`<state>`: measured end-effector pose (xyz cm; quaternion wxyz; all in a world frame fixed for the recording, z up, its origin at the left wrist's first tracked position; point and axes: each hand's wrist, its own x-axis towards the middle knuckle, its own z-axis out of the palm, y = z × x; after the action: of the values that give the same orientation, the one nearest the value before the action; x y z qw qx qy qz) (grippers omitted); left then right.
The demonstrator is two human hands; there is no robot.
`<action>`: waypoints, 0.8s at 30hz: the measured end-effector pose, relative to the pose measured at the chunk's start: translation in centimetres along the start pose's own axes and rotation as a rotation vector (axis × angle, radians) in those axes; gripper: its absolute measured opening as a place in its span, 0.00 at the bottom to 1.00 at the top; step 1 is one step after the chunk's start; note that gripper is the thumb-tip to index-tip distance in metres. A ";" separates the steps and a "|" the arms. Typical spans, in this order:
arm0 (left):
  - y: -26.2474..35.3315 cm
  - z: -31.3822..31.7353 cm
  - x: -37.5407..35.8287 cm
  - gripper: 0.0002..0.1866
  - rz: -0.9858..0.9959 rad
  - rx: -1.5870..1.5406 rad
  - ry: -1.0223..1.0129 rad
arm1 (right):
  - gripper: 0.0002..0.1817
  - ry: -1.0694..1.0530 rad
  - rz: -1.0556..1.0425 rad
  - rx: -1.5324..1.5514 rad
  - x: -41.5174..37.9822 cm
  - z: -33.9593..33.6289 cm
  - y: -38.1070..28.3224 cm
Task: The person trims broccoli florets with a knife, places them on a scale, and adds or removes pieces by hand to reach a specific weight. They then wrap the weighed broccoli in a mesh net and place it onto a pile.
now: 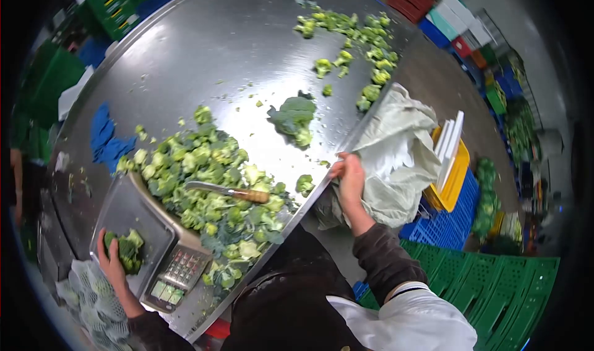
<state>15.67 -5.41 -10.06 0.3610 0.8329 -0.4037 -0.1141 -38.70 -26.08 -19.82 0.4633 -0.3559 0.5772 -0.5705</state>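
Note:
My left hand (pixel 113 265) is closed around the side of a broccoli head (pixel 127 250) over the platform of a weighing scale (pixel 116 210). My right hand (pixel 351 178) has its fingers curled at the rim of the metal table (pixel 204 66), beside a pale plastic bag (pixel 396 156); what it grips, if anything, is hidden. Between my hands lies a heap of broccoli pieces (pixel 204 159), with a wooden-handled knife (pixel 232 192) on top. One larger broccoli head (pixel 294 118) lies apart, farther up the table.
Loose florets (pixel 346 26) lie along the far right edge. A crumpled blue glove (pixel 108 139) is at the left. Foam-netted produce (pixel 93 301) sits beside the scale. Right of the table stand a yellow crate (pixel 455 181), a blue crate (pixel 442 224) and green crates (pixel 482 283).

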 end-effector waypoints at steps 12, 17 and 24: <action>14.2 5.0 -0.8 0.21 0.517 0.297 0.179 | 0.14 0.121 0.165 -0.750 14.5 -25.3 11.0; 19.6 12.9 -1.9 0.19 0.554 0.224 -0.083 | 0.18 -0.062 0.063 -0.687 16.6 -16.7 11.1; 23.1 18.7 -7.1 0.18 0.326 -0.140 -0.445 | 0.14 0.467 -0.182 -0.680 13.1 -20.8 5.0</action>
<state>-11.58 -19.12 -8.05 0.3338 0.6846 -0.5926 -0.2623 -61.88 -31.04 -28.10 0.1239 -0.3991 0.7884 -0.4514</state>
